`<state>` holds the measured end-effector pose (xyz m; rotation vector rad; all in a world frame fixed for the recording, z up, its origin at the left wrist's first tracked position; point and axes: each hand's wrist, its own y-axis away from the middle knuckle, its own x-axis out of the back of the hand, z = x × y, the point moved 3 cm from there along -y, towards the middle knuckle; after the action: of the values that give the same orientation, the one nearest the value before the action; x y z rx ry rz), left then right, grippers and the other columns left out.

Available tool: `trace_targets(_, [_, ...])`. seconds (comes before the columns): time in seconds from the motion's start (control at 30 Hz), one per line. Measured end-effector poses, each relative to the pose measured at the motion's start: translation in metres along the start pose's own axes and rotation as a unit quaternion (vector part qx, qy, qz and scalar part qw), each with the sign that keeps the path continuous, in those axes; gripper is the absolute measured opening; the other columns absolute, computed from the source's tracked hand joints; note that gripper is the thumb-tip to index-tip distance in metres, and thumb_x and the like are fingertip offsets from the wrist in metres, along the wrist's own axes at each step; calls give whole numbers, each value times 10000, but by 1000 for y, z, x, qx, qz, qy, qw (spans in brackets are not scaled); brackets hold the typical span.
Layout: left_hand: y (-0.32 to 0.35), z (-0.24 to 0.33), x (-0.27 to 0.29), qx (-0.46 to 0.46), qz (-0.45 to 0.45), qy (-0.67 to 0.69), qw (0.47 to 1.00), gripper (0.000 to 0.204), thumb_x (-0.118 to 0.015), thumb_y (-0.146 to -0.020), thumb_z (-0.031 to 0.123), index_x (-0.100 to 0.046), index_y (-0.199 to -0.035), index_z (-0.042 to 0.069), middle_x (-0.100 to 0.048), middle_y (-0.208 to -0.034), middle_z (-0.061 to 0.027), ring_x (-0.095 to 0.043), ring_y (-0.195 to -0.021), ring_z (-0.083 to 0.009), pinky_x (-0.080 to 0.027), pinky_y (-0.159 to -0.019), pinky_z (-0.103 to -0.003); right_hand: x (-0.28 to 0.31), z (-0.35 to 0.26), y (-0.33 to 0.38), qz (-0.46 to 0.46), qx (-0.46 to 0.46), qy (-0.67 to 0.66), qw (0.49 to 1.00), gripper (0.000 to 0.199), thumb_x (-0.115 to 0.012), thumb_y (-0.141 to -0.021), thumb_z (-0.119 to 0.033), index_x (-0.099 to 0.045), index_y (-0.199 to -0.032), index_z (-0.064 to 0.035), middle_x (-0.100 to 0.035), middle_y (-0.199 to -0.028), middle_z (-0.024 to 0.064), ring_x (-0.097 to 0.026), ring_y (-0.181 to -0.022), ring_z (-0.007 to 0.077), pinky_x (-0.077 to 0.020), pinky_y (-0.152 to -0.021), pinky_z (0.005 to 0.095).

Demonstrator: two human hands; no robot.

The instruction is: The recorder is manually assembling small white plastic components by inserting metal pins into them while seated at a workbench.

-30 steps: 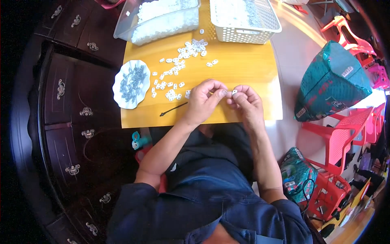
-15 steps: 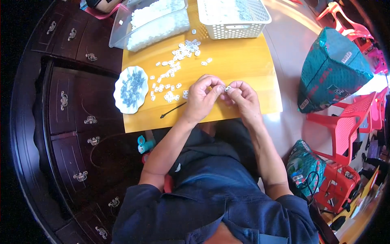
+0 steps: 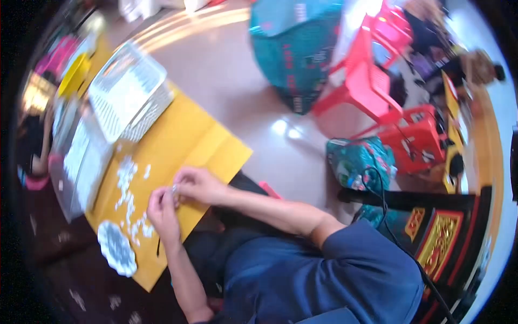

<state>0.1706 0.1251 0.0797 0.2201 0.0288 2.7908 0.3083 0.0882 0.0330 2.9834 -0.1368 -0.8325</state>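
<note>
— Hands?
— Left hand [image 3: 163,210] and right hand [image 3: 197,185] brought together above the yellow worktop [image 3: 189,141], fingertips meeting over a tiny pale piece [image 3: 174,189]. Both pinched shut on it, as far as visible; too small and blurred to tell its exact kind.
— Position of that piece?
— Between the two sets of fingertips, just over the near right part of the worktop, beside the scatter of small white pieces [image 3: 128,195].
— Around the hands?
— Scatter running in a loose band up the worktop, from near the left hand toward the far side. Flat white dish of greyish bits [image 3: 116,248] at the near left corner, just beside the lower end of the scatter. Thin dark stick [image 3: 158,247] lying near the left wrist, close to the dish.
— Farther off?
— White slotted basket [image 3: 128,96] at the far end of the worktop, tilted in the view by the lens. Clear plastic tray [image 3: 82,162] with pale contents along the left edge, next to the basket.
— Off the worktop?
— Teal bag [image 3: 294,48] on the shiny floor, well apart. Red plastic chairs [image 3: 372,86] to its right. Smaller teal patterned bag [image 3: 359,162] near the right elbow. Blue sleeve [image 3: 345,259] at the lower edge.
</note>
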Motion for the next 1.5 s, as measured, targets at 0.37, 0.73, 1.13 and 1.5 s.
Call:
trace_targets(0.37, [-1, 6, -12, -14, -29, 9, 999, 94, -577, -995, 87, -586, -925, 25, -563, -778, 10, -497, -678, -58, -406, -618, -201, 6, -5, 5, 16, 5, -18, 1000, 78, -628, -940, -50, -589, -994, -11, -628, -838, 26, -632, -721, 101, -521, -638, 235])
trace_targets(0.73, [-3, 11, -6, -11, -39, -28, 999, 90, -577, -993, 81, -589, -916, 35, -550, -780, 27, -486, -675, -38, -396, -605, -189, 4, -1, 0, -4, 21, -17, 1000, 78, -626, -950, -59, -592, -1007, -17, -630, -844, 16, -618, -720, 91, -508, -644, 234])
trace_targets(1.13, [3, 6, -5, -36, -22, -14, 999, 27, -590, -963, 2, -599, -939, -4, -586, -805, 7, -530, -687, -55, -443, -622, -206, 7, -6, 8, -8, -27, 12, 1000, 117, -611, -985, -142, -583, -1035, -39, -634, -844, 18, -608, -738, 84, -478, -634, 213])
trace_targets(1.5, [9, 1, 1, -72, -9, -55, 996, 26, -640, -943, 11, -625, -944, -9, -606, -827, -6, -553, -711, -68, -462, -646, -213, 4, -10, 12, -13, -44, 6, 999, 123, -617, -983, -158, -587, -1048, -58, -630, -844, -6, -609, -749, 67, -487, -658, 199])
